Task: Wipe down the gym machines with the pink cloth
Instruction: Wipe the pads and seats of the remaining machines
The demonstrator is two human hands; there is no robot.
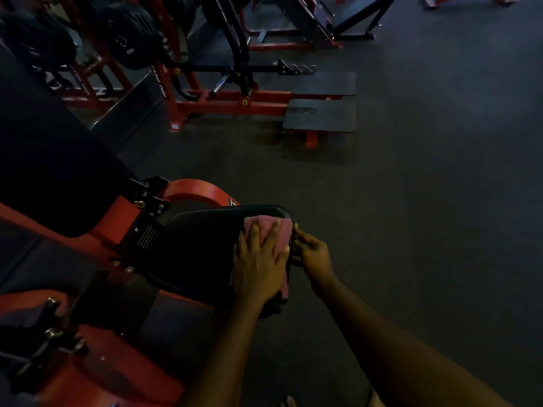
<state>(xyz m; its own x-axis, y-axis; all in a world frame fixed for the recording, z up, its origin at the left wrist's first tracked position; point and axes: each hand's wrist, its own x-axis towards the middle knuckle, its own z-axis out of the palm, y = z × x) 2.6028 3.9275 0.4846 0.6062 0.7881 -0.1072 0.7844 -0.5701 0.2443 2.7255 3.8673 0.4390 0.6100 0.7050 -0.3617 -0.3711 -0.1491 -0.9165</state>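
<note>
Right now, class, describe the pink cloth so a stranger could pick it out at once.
Start at the red machine frame at lower left and follow it to its black seat pad. At the pad's right end lies the pink cloth, pressed flat under the left hand. It is the only pink thing among red steel and black padding.
</note>
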